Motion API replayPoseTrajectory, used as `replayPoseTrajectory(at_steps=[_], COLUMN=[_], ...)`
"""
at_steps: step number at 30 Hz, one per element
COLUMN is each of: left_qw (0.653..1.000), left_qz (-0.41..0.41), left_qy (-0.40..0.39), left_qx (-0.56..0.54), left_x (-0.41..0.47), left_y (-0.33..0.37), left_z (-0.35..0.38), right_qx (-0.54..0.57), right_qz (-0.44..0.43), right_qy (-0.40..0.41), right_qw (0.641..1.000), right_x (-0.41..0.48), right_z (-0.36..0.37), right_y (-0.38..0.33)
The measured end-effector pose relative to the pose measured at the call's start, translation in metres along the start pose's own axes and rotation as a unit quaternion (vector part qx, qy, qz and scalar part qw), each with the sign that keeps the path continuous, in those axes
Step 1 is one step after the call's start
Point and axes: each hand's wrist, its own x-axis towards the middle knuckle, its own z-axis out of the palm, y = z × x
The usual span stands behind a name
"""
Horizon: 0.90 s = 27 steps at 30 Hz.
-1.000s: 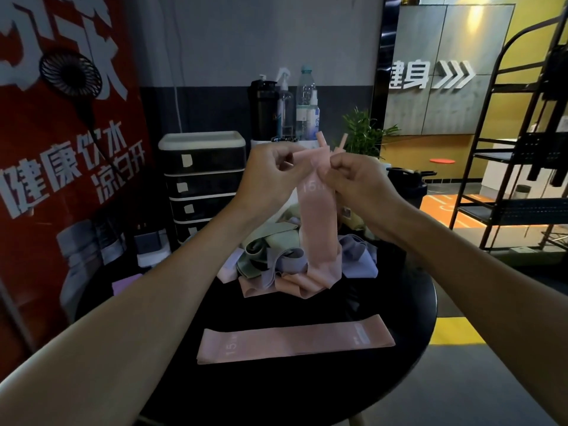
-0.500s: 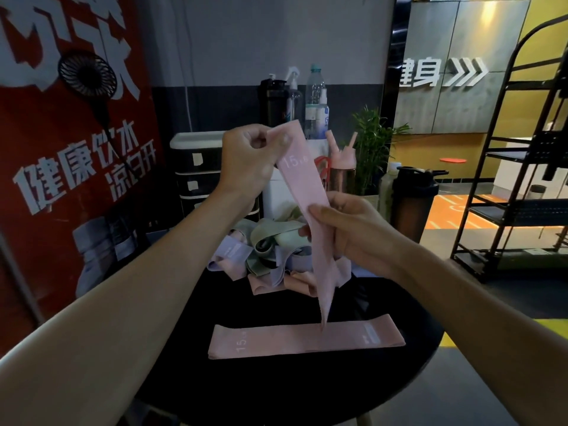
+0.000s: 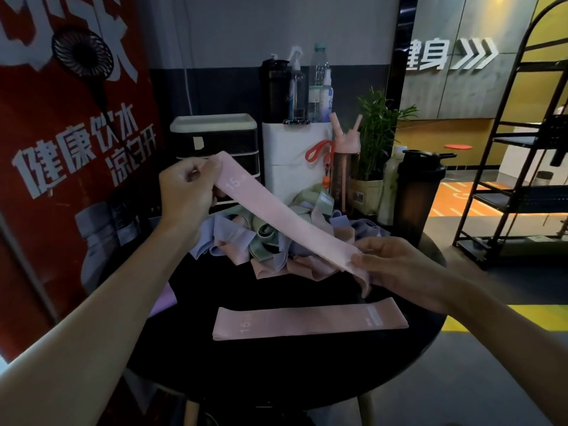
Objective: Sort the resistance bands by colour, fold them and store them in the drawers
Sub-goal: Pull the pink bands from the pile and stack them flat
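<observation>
Pink bands, two: flat band point(image 3: 307, 322) on table point(image 3: 276, 379), raised band point(image 3: 285, 222) pinched by both hands point(image 3: 187, 192) point(image 3: 396, 265)

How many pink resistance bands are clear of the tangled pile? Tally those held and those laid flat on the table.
Held pink band, between left hand and right hand: 1
Flat pink band on the black table: 1
Total: 2

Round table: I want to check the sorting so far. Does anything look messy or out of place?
Yes: the heap of bands at the back is tangled, with pink, green and lilac mixed. One pink band lies flat in front; the left hand and right hand hold a second pink band stretched above it.
</observation>
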Motion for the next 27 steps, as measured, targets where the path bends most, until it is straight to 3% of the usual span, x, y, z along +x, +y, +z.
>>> replayPoseTrajectory(at_steps=[4, 9, 17, 27], left_qw=[1.0, 0.999, 0.981, 0.948], left_qz=[0.002, -0.011, -0.007, 0.024], left_qy=[0.0, 0.004, -0.068, -0.097], left_qx=[0.021, 0.051, 0.182, 0.301], left_x=[-0.017, -0.048, -0.123, -0.137], left_y=[-0.016, -0.039, -0.086, -0.1], left_z=[-0.012, -0.026, -0.056, -0.065], right_qx=[0.017, 0.063, -0.107, -0.256], right_qz=[0.02, 0.019, -0.008, -0.09], right_qy=[0.026, 0.152, 0.308, 0.361], right_qw=[0.999, 0.986, 0.945, 0.892], right_x=[-0.014, -0.021, -0.026, -0.024], right_z=[-0.015, -0.026, -0.02, -0.018], right_y=[0.009, 0.026, 0.068, 0.098])
